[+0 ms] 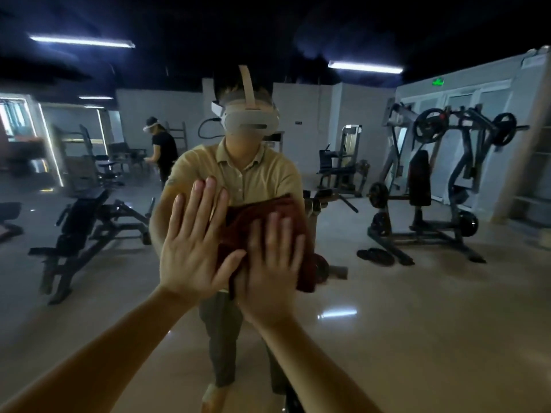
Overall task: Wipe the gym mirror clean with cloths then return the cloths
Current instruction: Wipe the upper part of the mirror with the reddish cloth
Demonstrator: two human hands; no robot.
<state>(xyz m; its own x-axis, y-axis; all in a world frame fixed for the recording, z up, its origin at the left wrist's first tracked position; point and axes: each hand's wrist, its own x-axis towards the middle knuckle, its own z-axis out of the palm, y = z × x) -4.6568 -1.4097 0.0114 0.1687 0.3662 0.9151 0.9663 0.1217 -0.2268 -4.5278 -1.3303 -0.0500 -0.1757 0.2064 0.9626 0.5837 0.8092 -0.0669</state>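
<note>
The gym mirror point(417, 308) fills the whole view and reflects the room and me. My left hand point(190, 245) lies flat on the glass with straight, spread fingers and holds nothing. My right hand point(268, 263) presses a dark red cloth point(238, 225) against the mirror with straight fingers. The cloth bunches between the two hands and hangs down to the right of my right hand. Only one cloth is in sight.
Everything else is a reflection: a weight bench point(89, 228) at left, a plate-loaded machine point(441, 186) at right, weight plates point(377, 256) on the tan floor, and another person point(161, 150) standing at the back left.
</note>
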